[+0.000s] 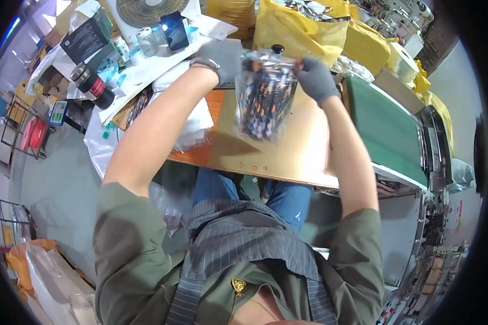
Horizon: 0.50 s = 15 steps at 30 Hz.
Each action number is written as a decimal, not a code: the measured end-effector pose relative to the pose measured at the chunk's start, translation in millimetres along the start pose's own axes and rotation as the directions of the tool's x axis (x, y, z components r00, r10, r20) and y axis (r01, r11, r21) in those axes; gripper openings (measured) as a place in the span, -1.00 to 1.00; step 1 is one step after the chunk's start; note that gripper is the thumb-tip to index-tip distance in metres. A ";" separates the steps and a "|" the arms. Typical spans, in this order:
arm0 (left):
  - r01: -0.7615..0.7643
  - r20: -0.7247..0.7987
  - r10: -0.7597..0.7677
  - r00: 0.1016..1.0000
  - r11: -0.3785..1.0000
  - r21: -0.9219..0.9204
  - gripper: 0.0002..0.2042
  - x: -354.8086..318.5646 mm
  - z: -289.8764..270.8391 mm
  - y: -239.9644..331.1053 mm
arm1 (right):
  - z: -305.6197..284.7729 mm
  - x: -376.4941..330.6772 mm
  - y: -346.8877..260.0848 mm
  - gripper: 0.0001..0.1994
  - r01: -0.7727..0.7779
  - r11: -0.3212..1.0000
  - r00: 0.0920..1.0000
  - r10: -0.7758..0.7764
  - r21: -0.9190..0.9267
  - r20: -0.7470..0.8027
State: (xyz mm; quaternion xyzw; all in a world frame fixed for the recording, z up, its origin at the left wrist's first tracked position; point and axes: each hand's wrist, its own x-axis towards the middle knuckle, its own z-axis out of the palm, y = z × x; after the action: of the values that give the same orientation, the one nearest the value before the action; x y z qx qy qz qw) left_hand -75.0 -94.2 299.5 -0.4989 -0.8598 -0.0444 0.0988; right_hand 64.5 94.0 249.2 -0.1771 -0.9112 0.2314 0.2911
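Observation:
A clear plastic bag (265, 100), packed with many slender dark pieces with pale and orange bits, hangs over the tan board on the worktable. My right hand (316, 81), in a grey glove, pinches its upper right corner. At the bag's upper left edge is my left hand (222, 58), also grey-gloved; its fingers are smeared and partly hidden, so I cannot tell whether they grip the plastic. The exact kind of the pieces inside is blurred. Beneath the bag, the tan board (303, 143) catches a shadow and bright light.
On the right stands a green conveyor belt (385, 127). Yellow sacks (303, 35) line the back. To the left, a white shelf holds a phone (174, 31), small jars (146, 40) and a dark thermos (92, 85); a fan (146, 11) is behind. White plastic (195, 127) lies near my left forearm.

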 end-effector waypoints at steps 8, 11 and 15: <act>-0.088 -0.276 0.027 0.961 0.974 -0.211 -0.81 -0.6 54.8 -6.8 | -21.1 -12.0 5.1 -0.79 -0.480 0.873 0.796 0.474 -0.086 0.376; 0.020 0.120 0.074 0.990 0.771 -0.637 -0.81 -6.8 21.9 15.8 | -33.7 -16.4 21.5 -0.85 -0.342 0.936 0.929 0.323 0.082 0.182; -0.114 0.006 0.136 0.991 0.854 -0.508 -0.76 -1.2 26.6 11.1 | -49.1 -24.5 15.9 -0.88 -0.414 0.861 0.896 0.326 0.297 0.302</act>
State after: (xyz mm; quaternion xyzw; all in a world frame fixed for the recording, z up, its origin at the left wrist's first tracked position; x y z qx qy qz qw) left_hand -68.1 -85.0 273.0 -0.5629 -0.7857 -0.2516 -0.0510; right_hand 116.3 111.6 265.4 -0.2651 -0.8316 0.4629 0.1547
